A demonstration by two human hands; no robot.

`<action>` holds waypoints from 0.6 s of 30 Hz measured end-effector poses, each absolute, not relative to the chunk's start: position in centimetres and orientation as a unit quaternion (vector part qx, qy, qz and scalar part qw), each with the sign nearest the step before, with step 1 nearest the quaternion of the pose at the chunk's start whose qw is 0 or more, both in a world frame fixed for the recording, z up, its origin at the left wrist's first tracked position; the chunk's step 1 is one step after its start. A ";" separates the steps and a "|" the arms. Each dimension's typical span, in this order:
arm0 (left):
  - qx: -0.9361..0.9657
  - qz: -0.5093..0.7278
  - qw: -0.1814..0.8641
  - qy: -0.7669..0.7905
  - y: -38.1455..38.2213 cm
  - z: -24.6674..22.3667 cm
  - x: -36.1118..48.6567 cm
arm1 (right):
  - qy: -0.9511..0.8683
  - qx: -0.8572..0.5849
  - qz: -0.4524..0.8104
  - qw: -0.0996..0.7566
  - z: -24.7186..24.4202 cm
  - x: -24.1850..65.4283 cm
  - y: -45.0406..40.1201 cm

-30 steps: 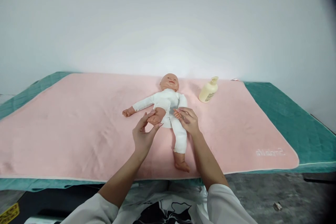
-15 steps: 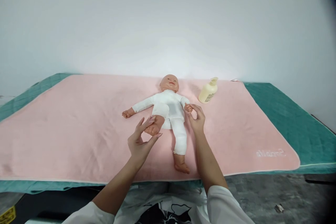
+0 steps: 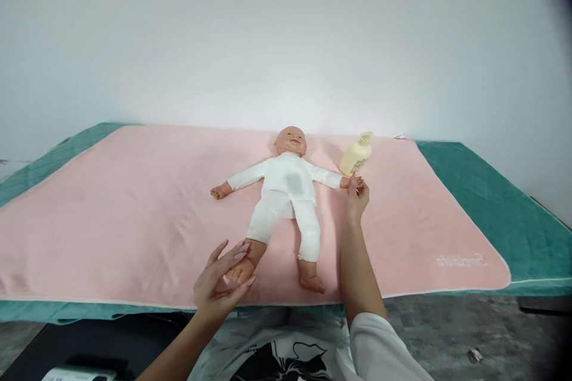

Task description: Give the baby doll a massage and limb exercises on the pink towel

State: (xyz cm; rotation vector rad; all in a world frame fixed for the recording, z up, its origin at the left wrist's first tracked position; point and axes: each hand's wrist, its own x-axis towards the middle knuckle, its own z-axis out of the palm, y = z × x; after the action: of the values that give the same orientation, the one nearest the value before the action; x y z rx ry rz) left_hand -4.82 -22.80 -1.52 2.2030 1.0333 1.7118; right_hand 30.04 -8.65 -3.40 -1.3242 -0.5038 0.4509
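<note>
A baby doll (image 3: 288,175) in white cloth lies face up on a pink mat (image 3: 147,214), arms spread and legs toward me. My left hand (image 3: 223,277) is around the doll's foot at the left, its thumb below and its fingers above. At the right, my right hand (image 3: 358,197) pinches the doll's small hand, with that arm stretched out sideways. Just behind my right hand stands a pale yellow pump bottle (image 3: 356,155), tilted in view.
Beneath the mat is a green quilted cover (image 3: 500,214), showing at both sides and along the front edge. A pale wall rises behind. A black surface (image 3: 111,342) lies below the front edge at the left.
The doll's bent leg has been straightened toward me with my left hand at its foot. Its arm has gone from folded in to stretched out right, with my right hand.
</note>
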 end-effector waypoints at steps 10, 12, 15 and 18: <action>0.743 0.538 0.044 0.396 -26.2 -5.0 -4.7 | -0.222 -0.607 0.224 0.729 -5.6 31.4 -7.8; 0.740 0.535 0.029 0.407 -26.8 -5.6 -4.7 | -0.228 -0.612 0.226 0.723 -6.1 31.7 -7.6; 0.754 0.516 0.010 0.406 -27.4 -6.4 -5.1 | -0.232 -0.611 0.226 0.722 -6.4 32.1 -7.4; 0.762 0.503 0.001 0.408 -27.6 -7.0 -5.4 | -0.232 -0.605 0.233 0.725 -6.3 32.1 -7.5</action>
State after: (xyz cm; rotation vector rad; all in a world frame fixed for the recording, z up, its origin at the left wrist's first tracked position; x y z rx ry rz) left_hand -5.36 -27.60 -6.99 2.3929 1.2821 1.5787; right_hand 32.13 -7.47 -6.32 -1.3347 -0.5114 0.5132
